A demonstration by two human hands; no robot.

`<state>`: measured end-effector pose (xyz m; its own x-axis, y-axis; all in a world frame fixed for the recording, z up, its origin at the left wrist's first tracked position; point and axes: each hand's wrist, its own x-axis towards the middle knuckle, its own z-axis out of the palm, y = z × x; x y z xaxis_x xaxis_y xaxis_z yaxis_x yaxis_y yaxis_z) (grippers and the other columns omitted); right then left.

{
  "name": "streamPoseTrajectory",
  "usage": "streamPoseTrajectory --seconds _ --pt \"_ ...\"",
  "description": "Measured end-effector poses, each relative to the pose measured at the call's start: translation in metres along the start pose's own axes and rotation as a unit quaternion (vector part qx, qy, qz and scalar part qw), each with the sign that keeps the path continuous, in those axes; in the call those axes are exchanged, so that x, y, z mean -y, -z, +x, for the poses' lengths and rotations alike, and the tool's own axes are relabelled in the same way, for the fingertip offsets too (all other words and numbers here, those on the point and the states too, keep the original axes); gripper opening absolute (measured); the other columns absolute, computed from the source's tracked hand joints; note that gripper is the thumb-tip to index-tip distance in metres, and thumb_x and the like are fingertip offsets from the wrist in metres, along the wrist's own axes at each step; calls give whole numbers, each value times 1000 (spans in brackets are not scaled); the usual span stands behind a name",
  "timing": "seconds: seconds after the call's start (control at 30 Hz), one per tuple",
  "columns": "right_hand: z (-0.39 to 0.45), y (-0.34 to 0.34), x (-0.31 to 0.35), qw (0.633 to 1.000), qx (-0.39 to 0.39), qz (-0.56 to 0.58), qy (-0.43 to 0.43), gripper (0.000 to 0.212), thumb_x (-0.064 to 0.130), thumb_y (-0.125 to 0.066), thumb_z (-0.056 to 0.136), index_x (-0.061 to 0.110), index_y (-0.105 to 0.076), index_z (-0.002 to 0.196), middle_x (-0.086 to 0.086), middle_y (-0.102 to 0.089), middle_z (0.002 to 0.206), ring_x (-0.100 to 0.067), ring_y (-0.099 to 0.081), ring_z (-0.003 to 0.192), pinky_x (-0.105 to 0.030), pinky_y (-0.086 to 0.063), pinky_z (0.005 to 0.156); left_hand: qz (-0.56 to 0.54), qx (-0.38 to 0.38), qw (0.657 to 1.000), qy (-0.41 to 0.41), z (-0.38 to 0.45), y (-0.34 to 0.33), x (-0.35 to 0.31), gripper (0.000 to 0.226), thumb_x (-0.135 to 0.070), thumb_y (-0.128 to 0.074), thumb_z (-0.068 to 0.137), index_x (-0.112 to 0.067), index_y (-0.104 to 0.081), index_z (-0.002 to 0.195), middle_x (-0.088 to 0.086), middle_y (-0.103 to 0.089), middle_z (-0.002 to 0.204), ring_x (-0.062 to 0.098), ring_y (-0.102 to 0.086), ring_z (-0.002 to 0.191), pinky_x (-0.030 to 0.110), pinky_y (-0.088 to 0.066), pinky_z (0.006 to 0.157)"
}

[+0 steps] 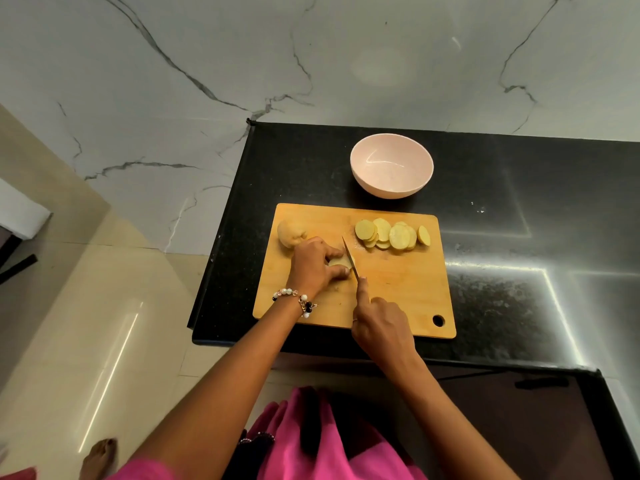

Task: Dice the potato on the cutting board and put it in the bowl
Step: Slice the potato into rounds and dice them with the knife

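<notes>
Black speckled stone counter (502,306) against a white veined marble wall (173,81); cream floor tiles to the left. Wooden cutting board (398,292) sits at the counter's near edge, hanging hole at its near right corner.

Right hand (382,329), over the board's near edge: fingers wrapped round a knife (349,259), forefinger stretched along the spine. Handle hidden in the fist; blade thin, hard to make out.

Left hand (313,268), beaded bracelet (298,301) at the wrist: fingertips curled, pinching a pale potato piece (341,262) mid-board, blade against its right face. Most of the piece is covered.

Uncut potato (290,233) at the board's far left corner. Overlapping slices (391,234) along the far right edge.

Beyond the board, pink bowl (391,171), nothing in it.
</notes>
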<state>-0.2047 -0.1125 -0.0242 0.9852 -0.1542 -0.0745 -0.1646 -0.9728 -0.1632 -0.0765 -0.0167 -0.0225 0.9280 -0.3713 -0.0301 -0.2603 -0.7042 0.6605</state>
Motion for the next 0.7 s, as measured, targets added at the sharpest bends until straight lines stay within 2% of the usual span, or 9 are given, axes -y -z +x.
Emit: streamPoseTrajectory --seconds 0.07,0.2,0.33,0.47,0.6,0.7 --pt "-15 -4 -3 1000 20 -3 6 63 8 -44 88 0 -19 146 -17 -61 76 -26 -37 52 -27 -12 41 -1 -6 1000 -1 -2 0 0 48 -32 -84 62 -12 -71 104 2 -66 93 11 -56 77 26 -50 78" --pt "-34 12 -9 999 17 39 -19 61 19 -37 95 9 -12 150 -13 -62 86 -27 -42 62 -31 -31 54 -3 -3 1000 -2 -4 1 1 46 -31 -83 64 -13 -71 105 1 -66 97 10 -57 77 25 -50 79" --pt "-16 25 -2 999 12 47 -23 57 21 -34 96 14 -16 149 -14 -63 91 -31 -56 75 -33 -32 58 9 20 1000 1 -5 3 2 48 -27 -81 68 -15 -68 112 2 -63 102 11 -57 80 20 -47 79" --pt "-3 21 2 999 21 27 -23 56 22 -33 97 13 -15 149 -17 -61 97 -34 -58 83 -33 -32 59 6 30 1000 4 -6 5 3 49 -27 -80 70 -16 -66 116 2 -61 104 12 -59 82 24 -50 82" --pt "9 11 7 1000 3 3 -10 59 14 -32 95 6 -11 150 -18 -62 92 -33 -52 70 -33 -30 53 6 15 1000 1 -6 3 2 47 -28 -80 69 -16 -67 113 2 -63 100 12 -59 80 24 -49 81" --pt "8 3 9 1000 7 -5 3 62 9 -35 92 1 -10 148 -17 -61 84 -28 -40 58 -31 -15 42 2 5 1000 2 -6 1 2 46 -29 -81 68 -16 -69 110 2 -64 96 12 -59 78 24 -49 79"
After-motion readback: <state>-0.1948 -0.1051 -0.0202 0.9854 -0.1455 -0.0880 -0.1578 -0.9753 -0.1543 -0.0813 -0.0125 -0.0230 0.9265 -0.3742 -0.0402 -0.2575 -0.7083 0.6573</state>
